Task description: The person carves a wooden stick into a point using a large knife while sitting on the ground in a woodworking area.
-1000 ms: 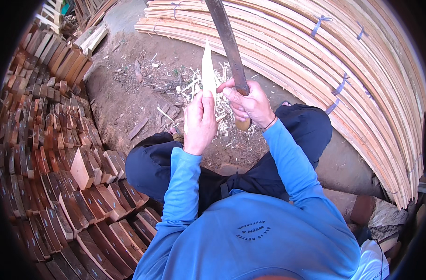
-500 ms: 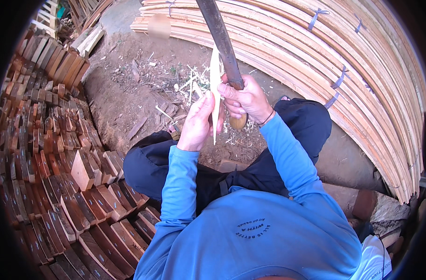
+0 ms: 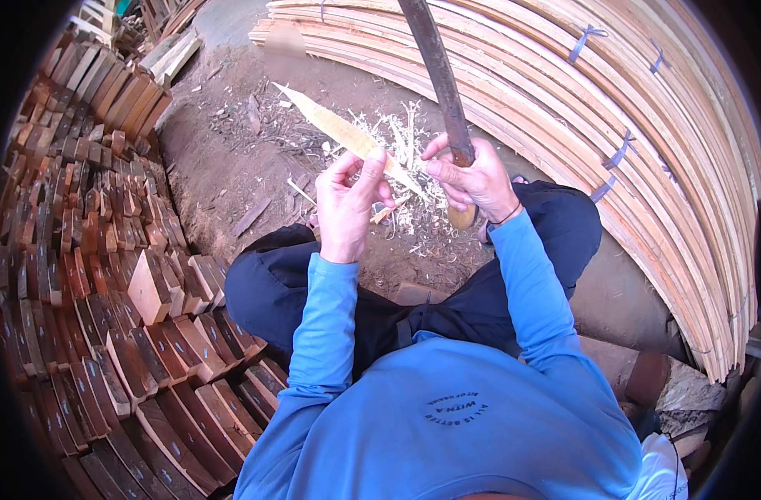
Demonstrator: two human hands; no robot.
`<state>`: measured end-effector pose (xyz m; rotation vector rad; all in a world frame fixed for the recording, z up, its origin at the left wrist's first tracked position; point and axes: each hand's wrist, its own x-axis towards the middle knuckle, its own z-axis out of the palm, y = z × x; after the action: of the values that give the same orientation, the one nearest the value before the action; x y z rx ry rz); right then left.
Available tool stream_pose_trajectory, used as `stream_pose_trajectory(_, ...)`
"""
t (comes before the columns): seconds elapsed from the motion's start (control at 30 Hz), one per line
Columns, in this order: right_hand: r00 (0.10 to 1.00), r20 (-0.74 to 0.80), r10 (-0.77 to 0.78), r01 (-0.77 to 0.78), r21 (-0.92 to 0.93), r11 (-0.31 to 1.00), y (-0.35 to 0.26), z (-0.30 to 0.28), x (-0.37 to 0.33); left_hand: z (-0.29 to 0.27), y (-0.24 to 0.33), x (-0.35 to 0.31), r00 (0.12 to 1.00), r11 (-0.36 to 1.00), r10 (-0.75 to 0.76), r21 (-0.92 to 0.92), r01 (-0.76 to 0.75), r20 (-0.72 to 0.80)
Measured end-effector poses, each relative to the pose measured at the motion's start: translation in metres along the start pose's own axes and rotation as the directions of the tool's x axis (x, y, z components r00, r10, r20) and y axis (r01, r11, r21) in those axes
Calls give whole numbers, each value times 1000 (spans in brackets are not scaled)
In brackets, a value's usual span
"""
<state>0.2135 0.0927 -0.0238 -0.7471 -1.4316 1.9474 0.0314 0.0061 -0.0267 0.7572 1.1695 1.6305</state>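
Slanting in left hand, lower end near right hand: pointed wood.

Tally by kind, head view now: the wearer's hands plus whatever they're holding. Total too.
Hands (left hand, right hand): 2
Pointed wood piece, in the left: 1
Dark-bladed knife, in the right: 1
Total: 4

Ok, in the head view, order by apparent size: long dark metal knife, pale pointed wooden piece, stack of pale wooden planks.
Largest: stack of pale wooden planks
Middle: long dark metal knife
Smallest: pale pointed wooden piece
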Motion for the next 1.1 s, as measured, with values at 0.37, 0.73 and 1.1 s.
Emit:
stream_pose_trajectory(0.37, 976, 129, 177, -151, -191, 970, 25, -3, -1, 2, -3, 0, 998, 998, -53, 21, 54, -40)
stream_pose_trajectory(0.73, 991, 62, 120, -110, -143, 984, 18, -8, -5, -19, 19, 0, 995, 964, -51, 257, 72, -87)
stream_pose_trajectory(1.1, 990, -138, 4, 19, 165, 986, 6, -26, 4, -24, 40, -7, 999, 978, -39, 208, 34, 22)
